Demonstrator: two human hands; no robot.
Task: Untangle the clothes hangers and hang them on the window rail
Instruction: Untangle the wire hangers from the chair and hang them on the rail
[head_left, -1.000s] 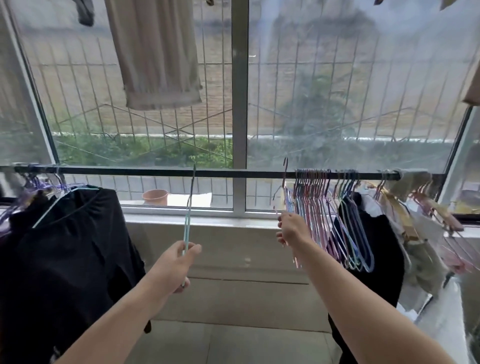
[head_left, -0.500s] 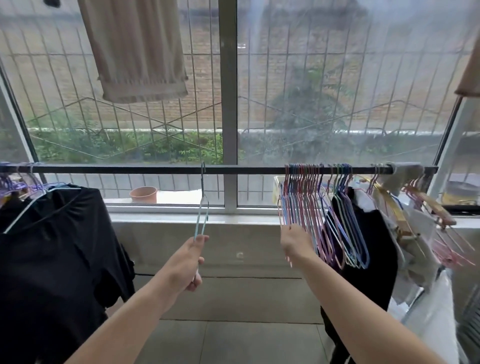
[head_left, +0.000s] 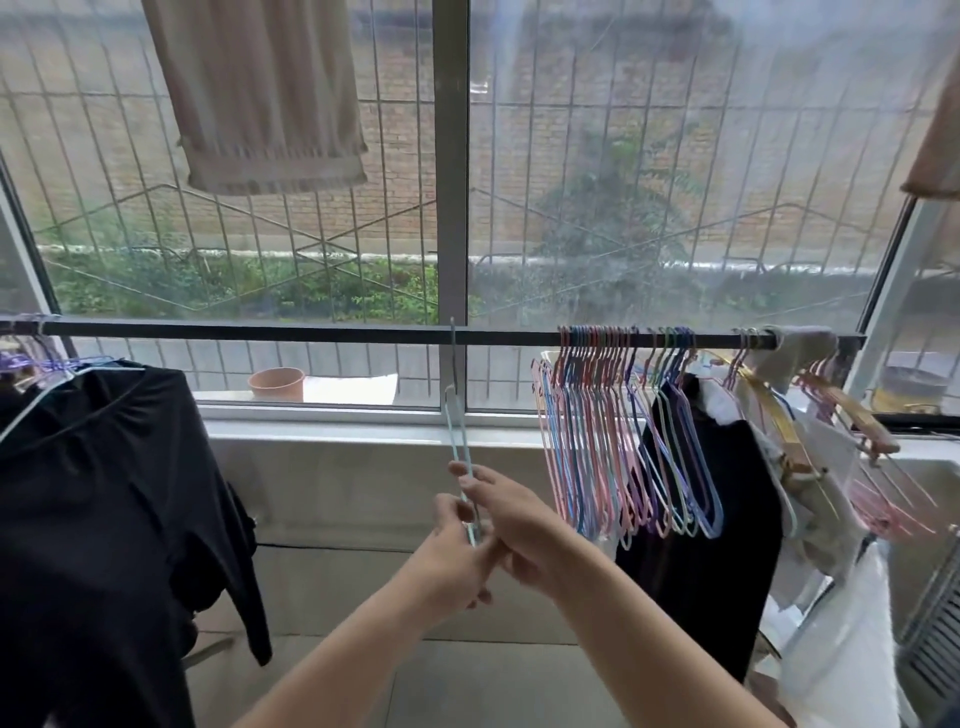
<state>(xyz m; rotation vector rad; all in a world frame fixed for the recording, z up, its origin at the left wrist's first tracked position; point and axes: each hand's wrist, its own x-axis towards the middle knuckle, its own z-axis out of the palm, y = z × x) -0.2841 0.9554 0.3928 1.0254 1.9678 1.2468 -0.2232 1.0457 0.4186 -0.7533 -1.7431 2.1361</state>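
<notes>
Balcony window bay, tiled floor | near: left hand (head_left: 447, 561) and right hand (head_left: 511, 530) both pinch the blue hanger (head_left: 460, 447), hook at the window rail (head_left: 311, 332), seemingly on | right: hung hanger row (head_left: 623, 441) suggests most work done | far: barred glass, beige towel (head_left: 265, 98)

Both hands meet at the middle, the left hand (head_left: 447, 564) and right hand (head_left: 511, 530) pinching a pale blue hanger (head_left: 460, 441) whose hook sits over the window rail (head_left: 311, 331). To the right a bunch of coloured hangers (head_left: 623, 441) hangs from the rail. A black garment (head_left: 104, 493) hangs at the left.
</notes>
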